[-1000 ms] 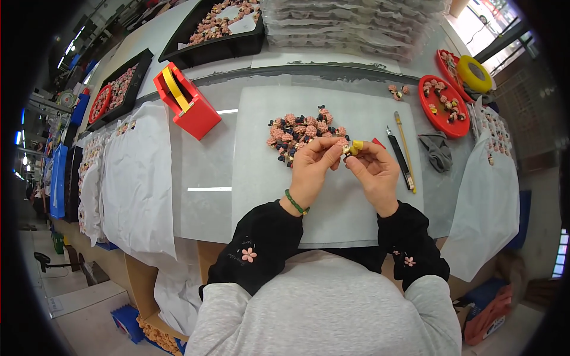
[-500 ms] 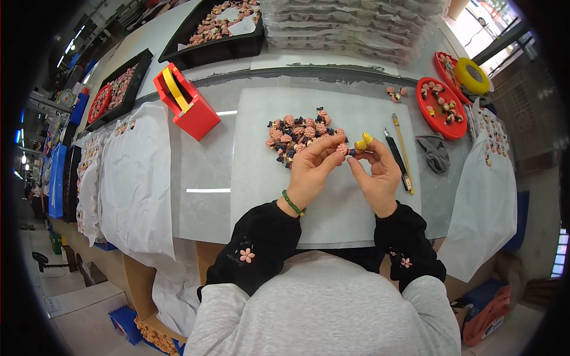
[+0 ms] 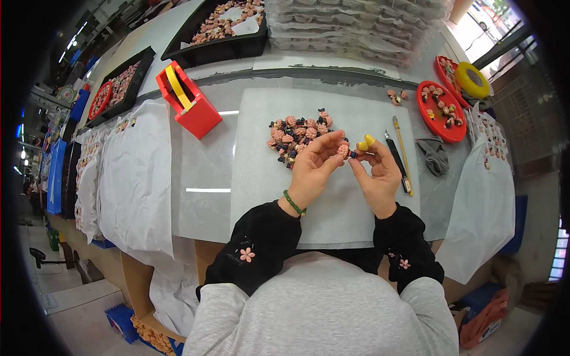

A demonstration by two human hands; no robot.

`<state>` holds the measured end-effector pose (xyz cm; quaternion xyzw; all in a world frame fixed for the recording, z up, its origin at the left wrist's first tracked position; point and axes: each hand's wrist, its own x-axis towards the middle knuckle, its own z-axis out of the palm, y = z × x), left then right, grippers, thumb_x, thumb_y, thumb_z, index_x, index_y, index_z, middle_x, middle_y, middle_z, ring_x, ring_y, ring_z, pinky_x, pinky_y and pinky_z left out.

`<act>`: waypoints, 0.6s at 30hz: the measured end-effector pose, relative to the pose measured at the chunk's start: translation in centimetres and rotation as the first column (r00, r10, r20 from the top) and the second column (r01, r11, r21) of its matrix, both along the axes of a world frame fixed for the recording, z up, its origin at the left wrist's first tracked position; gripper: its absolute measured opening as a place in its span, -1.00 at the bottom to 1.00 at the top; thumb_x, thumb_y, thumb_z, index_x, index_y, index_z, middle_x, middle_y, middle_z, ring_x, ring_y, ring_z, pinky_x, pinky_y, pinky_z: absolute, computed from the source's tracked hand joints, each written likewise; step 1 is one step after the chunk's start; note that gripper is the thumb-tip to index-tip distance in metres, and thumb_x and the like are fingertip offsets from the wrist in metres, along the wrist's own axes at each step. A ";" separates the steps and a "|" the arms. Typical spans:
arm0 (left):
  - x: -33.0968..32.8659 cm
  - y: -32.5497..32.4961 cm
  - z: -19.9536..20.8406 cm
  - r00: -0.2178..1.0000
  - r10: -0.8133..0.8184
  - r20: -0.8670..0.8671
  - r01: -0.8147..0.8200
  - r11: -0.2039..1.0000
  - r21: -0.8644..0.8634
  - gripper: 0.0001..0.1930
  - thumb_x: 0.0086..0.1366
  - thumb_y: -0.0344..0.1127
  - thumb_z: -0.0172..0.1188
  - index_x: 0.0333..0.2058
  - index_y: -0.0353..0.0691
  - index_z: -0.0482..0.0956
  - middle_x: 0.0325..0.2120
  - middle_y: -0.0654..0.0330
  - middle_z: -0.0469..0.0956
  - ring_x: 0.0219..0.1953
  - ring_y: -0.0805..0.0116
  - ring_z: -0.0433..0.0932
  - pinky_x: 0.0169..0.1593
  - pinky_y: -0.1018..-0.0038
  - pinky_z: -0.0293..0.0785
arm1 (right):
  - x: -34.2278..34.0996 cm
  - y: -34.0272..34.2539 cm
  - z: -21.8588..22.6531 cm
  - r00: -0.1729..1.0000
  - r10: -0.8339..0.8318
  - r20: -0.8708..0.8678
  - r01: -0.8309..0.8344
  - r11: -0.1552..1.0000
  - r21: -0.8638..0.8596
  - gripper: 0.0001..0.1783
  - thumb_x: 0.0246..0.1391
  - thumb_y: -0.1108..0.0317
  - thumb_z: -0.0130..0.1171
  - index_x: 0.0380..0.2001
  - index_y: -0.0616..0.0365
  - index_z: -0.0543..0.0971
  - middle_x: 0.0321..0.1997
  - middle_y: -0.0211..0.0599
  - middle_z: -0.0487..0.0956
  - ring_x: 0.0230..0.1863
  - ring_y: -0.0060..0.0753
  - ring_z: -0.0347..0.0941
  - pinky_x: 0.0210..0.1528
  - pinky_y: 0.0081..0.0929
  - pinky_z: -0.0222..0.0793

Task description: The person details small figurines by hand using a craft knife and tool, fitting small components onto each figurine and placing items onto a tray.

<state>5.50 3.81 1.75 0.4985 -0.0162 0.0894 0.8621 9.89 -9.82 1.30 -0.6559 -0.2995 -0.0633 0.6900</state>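
Observation:
A small figurine (image 3: 344, 151) with a bumpy pink top and a dark lower part is held up between my two hands. My left hand (image 3: 316, 166) pinches its pink end between thumb and fingers. At its dark end, the fingertips of my right hand (image 3: 378, 174) close in; two of those fingers wear yellow finger covers (image 3: 366, 142). Just beyond my left hand lies a loose pile of similar pink and dark figurines (image 3: 294, 133) on a white foam sheet (image 3: 267, 202). Fine details of the held piece are too small to make out.
Right of my hands lie a black craft knife (image 3: 396, 157) and a thin yellow stick (image 3: 402, 151). Farther right are a grey cloth (image 3: 434, 155) and a red dish (image 3: 425, 120) with figurines. A red tape dispenser (image 3: 199, 118) stands left, black trays (image 3: 231, 49) behind.
The figurine has tilted slightly between my fingers, showing more of its pink part. Both hands stay in almost the same place; the whole view has shifted slightly.

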 end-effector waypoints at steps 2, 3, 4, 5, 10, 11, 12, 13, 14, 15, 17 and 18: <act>0.0 0.0 0.0 1.000 0.009 -0.002 -0.009 1.000 0.019 -0.57 0.11 -0.59 0.03 0.00 -0.35 0.25 -0.16 0.16 0.39 -0.12 0.48 0.38 -0.09 0.57 0.36 | 0.0 0.0 0.0 1.000 -0.005 0.008 0.005 1.000 0.000 -0.46 -0.21 0.73 0.14 -0.06 0.38 0.28 -0.17 -0.19 0.41 -0.18 -0.45 0.38 -0.15 -0.58 0.34; 0.0 -0.1 0.0 1.000 0.008 -0.001 -0.008 1.000 0.018 -0.57 0.11 -0.59 0.03 0.00 -0.35 0.25 -0.16 0.16 0.39 -0.12 0.48 0.38 -0.09 0.57 0.36 | 0.0 0.0 -0.1 1.000 -0.007 0.009 0.007 1.000 0.000 -0.46 -0.21 0.73 0.14 -0.06 0.38 0.28 -0.17 -0.19 0.41 -0.18 -0.45 0.38 -0.15 -0.58 0.34; -0.1 -0.1 -0.1 1.000 0.004 0.000 -0.004 1.000 0.015 -0.57 0.11 -0.59 0.03 0.00 -0.34 0.26 -0.16 0.18 0.39 -0.12 0.48 0.38 -0.10 0.57 0.36 | 0.0 0.0 -0.1 1.000 -0.009 0.009 0.009 1.000 0.010 -0.46 -0.21 0.73 0.14 -0.06 0.38 0.29 -0.17 -0.19 0.41 -0.18 -0.45 0.38 -0.16 -0.59 0.34; -0.1 -0.1 -0.1 1.000 0.000 0.002 0.000 1.000 0.011 -0.58 0.11 -0.59 0.02 0.00 -0.34 0.26 -0.17 0.19 0.39 -0.12 0.49 0.38 -0.11 0.58 0.36 | 0.0 0.0 -0.1 1.000 -0.012 0.008 0.012 1.000 0.020 -0.46 -0.21 0.73 0.14 -0.07 0.37 0.29 -0.17 -0.19 0.41 -0.19 -0.45 0.39 -0.16 -0.59 0.34; -0.1 -0.4 -0.5 1.000 0.017 0.009 -0.018 0.999 0.039 -0.62 0.14 -0.56 0.01 -0.03 -0.34 0.30 -0.17 0.19 0.41 -0.18 0.50 0.41 -0.17 0.58 0.37 | 0.0 0.0 -0.1 0.999 -0.036 0.008 0.036 0.999 -0.017 -0.50 -0.20 0.73 0.09 -0.08 0.35 0.31 -0.19 -0.22 0.41 -0.19 -0.48 0.39 -0.18 -0.62 0.34; -0.1 -0.4 -0.5 0.999 0.035 0.000 -0.035 0.998 0.044 -0.65 0.15 -0.54 0.00 -0.04 -0.36 0.31 -0.18 0.17 0.42 -0.22 0.48 0.42 -0.21 0.58 0.36 | 0.0 0.1 -0.1 0.999 -0.042 0.003 0.042 0.999 -0.021 -0.51 -0.20 0.73 0.07 -0.09 0.34 0.32 -0.19 -0.23 0.41 -0.20 -0.48 0.39 -0.19 -0.63 0.34; -0.1 -0.4 -0.5 1.000 0.017 0.006 -0.017 0.999 0.040 -0.65 0.15 -0.54 0.00 -0.04 -0.36 0.31 -0.18 0.17 0.42 -0.22 0.48 0.42 -0.21 0.58 0.36 | 0.1 0.0 0.0 0.998 -0.060 0.009 0.060 0.998 -0.024 -0.51 -0.20 0.73 0.07 -0.09 0.34 0.32 -0.19 -0.23 0.41 -0.20 -0.48 0.39 -0.19 -0.63 0.34; -0.2 -0.4 -0.5 1.000 0.015 0.022 -0.016 0.998 0.054 -0.65 0.15 -0.55 0.00 -0.05 -0.36 0.32 -0.19 0.19 0.41 -0.24 0.48 0.42 -0.21 0.58 0.36 | 0.2 -0.1 0.1 0.998 -0.054 0.019 0.055 0.996 -0.070 -0.53 -0.20 0.73 0.05 -0.11 0.34 0.33 -0.19 -0.24 0.40 -0.20 -0.48 0.39 -0.21 -0.63 0.34; -0.2 -0.4 -0.4 0.999 0.013 0.039 -0.016 0.998 0.068 -0.66 0.15 -0.56 -0.01 -0.05 -0.36 0.33 -0.21 0.20 0.40 -0.26 0.48 0.43 -0.22 0.57 0.36 | 0.4 -0.2 0.2 0.998 -0.047 0.028 0.050 0.992 -0.115 -0.55 -0.20 0.73 0.03 -0.12 0.34 0.33 -0.19 -0.24 0.40 -0.21 -0.47 0.40 -0.23 -0.64 0.34; -0.2 -0.3 -0.3 0.998 0.023 0.051 -0.028 0.996 0.082 -0.68 0.15 -0.57 -0.02 -0.08 -0.35 0.35 -0.23 0.22 0.36 -0.28 0.47 0.43 -0.22 0.57 0.36 | 0.6 0.0 0.2 0.996 -0.082 0.022 0.084 0.989 -0.119 -0.61 -0.20 0.70 0.04 -0.18 0.33 0.38 -0.23 -0.25 0.43 -0.26 -0.47 0.41 -0.30 -0.65 0.34; -0.3 -0.3 -0.6 0.998 0.016 0.061 -0.023 0.993 0.112 -0.69 0.15 -0.57 -0.02 -0.09 -0.36 0.37 -0.21 0.21 0.35 -0.28 0.46 0.43 -0.22 0.57 0.36 | 0.8 -0.6 0.8 0.992 -0.113 0.059 0.123 0.966 -0.228 -0.63 -0.20 0.67 0.05 -0.21 0.32 0.40 -0.26 -0.24 0.44 -0.29 -0.48 0.42 -0.32 -0.65 0.34; -0.4 -0.3 -0.6 0.998 0.024 0.067 -0.033 0.989 0.142 -0.70 0.14 -0.58 -0.02 -0.11 -0.36 0.38 -0.20 0.21 0.34 -0.28 0.46 0.43 -0.22 0.57 0.36 | 1.1 -0.9 1.2 0.988 -0.126 0.092 0.150 0.931 -0.333 -0.66 -0.20 0.65 0.06 -0.23 0.31 0.42 -0.28 -0.24 0.45 -0.32 -0.48 0.42 -0.34 -0.66 0.34</act>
